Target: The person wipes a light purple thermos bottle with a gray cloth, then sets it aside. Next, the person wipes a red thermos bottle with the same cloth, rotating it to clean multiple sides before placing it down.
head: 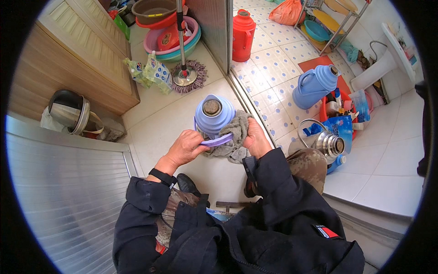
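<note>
A lavender-blue thermos flask [219, 120] with a cork stopper [211, 107] stands upright on the tiled floor before me. My left hand [185, 145] grips the flask's purple carrying handle [219, 140], which is swung down towards me. In my right hand [257, 138] is a grey cloth [236, 127], bunched against the right side of the flask. More of the cloth hangs below the handle. The flask's lower body is hidden behind the handle and cloth.
Beyond the metal door track [251, 102] stand a red thermos [243, 37], a blue thermos [311, 87] and a steel thermos [316, 144] by my right knee. A mop [185, 76] and stacked basins [150, 46] are ahead. A bin [72, 113] lies tilted at left.
</note>
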`<action>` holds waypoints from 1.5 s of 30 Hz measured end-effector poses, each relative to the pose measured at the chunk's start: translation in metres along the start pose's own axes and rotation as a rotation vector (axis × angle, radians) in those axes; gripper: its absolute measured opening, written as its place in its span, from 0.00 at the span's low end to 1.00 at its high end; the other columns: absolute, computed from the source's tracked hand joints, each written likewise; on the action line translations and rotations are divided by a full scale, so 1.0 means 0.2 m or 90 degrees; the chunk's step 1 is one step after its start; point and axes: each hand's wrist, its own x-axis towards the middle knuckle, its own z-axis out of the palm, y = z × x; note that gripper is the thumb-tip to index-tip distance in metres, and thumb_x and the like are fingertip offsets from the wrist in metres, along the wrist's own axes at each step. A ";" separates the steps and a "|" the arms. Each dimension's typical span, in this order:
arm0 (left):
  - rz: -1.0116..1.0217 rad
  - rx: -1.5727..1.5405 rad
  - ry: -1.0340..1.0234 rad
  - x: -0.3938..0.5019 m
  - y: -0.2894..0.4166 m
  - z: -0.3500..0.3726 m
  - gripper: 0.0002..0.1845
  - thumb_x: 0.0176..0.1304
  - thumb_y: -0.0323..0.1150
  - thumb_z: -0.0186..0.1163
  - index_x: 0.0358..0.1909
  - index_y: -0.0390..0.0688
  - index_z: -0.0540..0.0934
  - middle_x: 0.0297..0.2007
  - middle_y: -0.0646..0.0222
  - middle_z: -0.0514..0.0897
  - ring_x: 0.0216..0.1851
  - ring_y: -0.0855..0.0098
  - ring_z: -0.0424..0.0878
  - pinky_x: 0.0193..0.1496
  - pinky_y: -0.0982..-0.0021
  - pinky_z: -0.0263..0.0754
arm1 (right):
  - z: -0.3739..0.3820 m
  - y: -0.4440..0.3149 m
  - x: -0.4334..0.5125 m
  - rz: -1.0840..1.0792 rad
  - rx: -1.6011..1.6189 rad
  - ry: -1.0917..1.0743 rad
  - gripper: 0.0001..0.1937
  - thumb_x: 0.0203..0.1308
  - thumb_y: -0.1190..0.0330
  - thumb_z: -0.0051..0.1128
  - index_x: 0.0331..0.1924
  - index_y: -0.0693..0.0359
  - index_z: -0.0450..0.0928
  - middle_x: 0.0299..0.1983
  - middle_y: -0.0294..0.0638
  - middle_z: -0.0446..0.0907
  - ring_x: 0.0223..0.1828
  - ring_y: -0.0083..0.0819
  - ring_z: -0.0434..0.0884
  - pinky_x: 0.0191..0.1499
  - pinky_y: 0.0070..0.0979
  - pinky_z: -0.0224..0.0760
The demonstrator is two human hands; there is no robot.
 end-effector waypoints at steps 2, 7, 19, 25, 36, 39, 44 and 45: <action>-0.014 0.016 0.005 0.02 0.01 0.01 0.15 0.64 0.44 0.71 0.35 0.43 0.80 0.34 0.64 0.79 0.42 0.55 0.79 0.62 0.55 0.72 | 0.02 0.04 -0.03 -0.053 -0.020 -0.029 0.16 0.79 0.59 0.48 0.50 0.63 0.83 0.49 0.45 0.88 0.48 0.37 0.89 0.55 0.37 0.85; 0.030 0.027 0.037 0.05 0.05 -0.01 0.17 0.65 0.47 0.69 0.33 0.43 0.80 0.33 0.65 0.78 0.41 0.56 0.79 0.63 0.53 0.68 | 0.03 0.13 -0.12 -0.133 0.082 0.003 0.14 0.81 0.57 0.47 0.47 0.58 0.80 0.45 0.38 0.85 0.47 0.31 0.84 0.54 0.34 0.80; -0.149 -0.133 0.036 0.11 0.16 0.07 0.10 0.64 0.30 0.64 0.43 0.37 0.78 0.42 0.49 0.80 0.47 0.43 0.78 0.50 0.51 0.74 | 0.31 0.32 -0.22 -0.314 -0.157 0.083 0.16 0.68 0.76 0.61 0.57 0.61 0.74 0.50 0.37 0.83 0.49 0.27 0.83 0.53 0.30 0.80; -0.233 -0.277 0.028 0.13 0.19 0.03 0.15 0.65 0.25 0.61 0.53 0.37 0.80 0.47 0.54 0.83 0.51 0.52 0.81 0.58 0.60 0.75 | 0.27 0.29 -0.24 -0.332 -0.230 -0.045 0.19 0.68 0.75 0.61 0.61 0.61 0.73 0.53 0.37 0.83 0.52 0.26 0.83 0.55 0.28 0.79; -0.221 -0.898 0.126 0.12 0.04 -0.01 0.24 0.73 0.38 0.53 0.62 0.30 0.78 0.60 0.63 0.84 0.63 0.68 0.78 0.73 0.64 0.63 | 0.17 0.39 -0.27 -0.579 -0.662 -0.013 0.21 0.64 0.67 0.68 0.60 0.61 0.79 0.50 0.49 0.88 0.50 0.38 0.88 0.55 0.32 0.78; -0.279 -0.981 0.238 0.14 -0.01 0.00 0.22 0.80 0.41 0.50 0.61 0.33 0.79 0.59 0.63 0.85 0.61 0.68 0.79 0.69 0.64 0.66 | 0.10 0.44 -0.27 -0.580 -0.638 0.023 0.20 0.63 0.70 0.68 0.59 0.64 0.80 0.50 0.47 0.87 0.51 0.38 0.86 0.57 0.33 0.77; -0.381 -0.962 0.245 0.17 -0.02 -0.03 0.31 0.85 0.54 0.42 0.60 0.35 0.80 0.58 0.63 0.85 0.60 0.68 0.79 0.70 0.66 0.65 | 0.11 0.35 -0.29 -0.580 -0.452 0.009 0.21 0.64 0.78 0.61 0.61 0.65 0.76 0.53 0.42 0.83 0.54 0.34 0.82 0.61 0.31 0.74; -0.321 -0.985 0.215 0.17 -0.01 -0.04 0.33 0.85 0.56 0.40 0.60 0.35 0.80 0.57 0.64 0.85 0.60 0.69 0.78 0.70 0.65 0.65 | 0.14 0.33 -0.30 -0.612 -0.503 -0.017 0.22 0.64 0.78 0.61 0.62 0.64 0.75 0.53 0.42 0.83 0.54 0.34 0.82 0.61 0.31 0.74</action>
